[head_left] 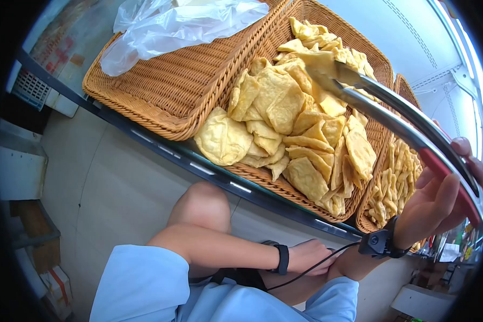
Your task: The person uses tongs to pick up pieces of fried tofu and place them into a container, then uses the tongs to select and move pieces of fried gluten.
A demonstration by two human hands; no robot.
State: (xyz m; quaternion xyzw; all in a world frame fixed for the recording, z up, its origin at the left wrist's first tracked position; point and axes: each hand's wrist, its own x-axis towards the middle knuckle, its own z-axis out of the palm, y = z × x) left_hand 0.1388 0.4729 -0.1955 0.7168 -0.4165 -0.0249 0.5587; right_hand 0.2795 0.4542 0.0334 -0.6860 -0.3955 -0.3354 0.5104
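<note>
Right grip: in the head view I see the right hand [445, 198] closed around the red-handled end of the metal tongs [402, 121], thumb on the near side and fingers wrapped over the far arm
Left grip: the left hand [311, 253] lies low by the body, against the right forearm; I cannot tell whether its fingers are curled shut or loose, and I see nothing in it
Tongs: they slant up and to the left from the right hand, the two arms nearly together, tips over the far part of the pile; I cannot tell whether a piece is pinched between them
Fried sheets: the flat yellow fried sheets [273, 102] are heaped in the middle basket [263, 181], one large round piece lying at its near-left rim
Left basket: the left basket [161, 91] touches the middle one and has a crumpled plastic bag [172, 27] at its far end
Right basket: the right basket [366, 222] sits just beside the middle one and holds thin fried strips [397, 177], partly hidden behind the right hand
Shelf: I see all three baskets on a shelf with a dark front rail [198, 161]
Wrists: a black band [282, 258] on the left wrist; a black device [378, 242] strapped to the right wrist, with a thin cable [306, 272] running down toward the body
Below: a bare knee [201, 206] over the pale floor [102, 182], light blue sleeves [139, 284] at the bottom edge
</note>
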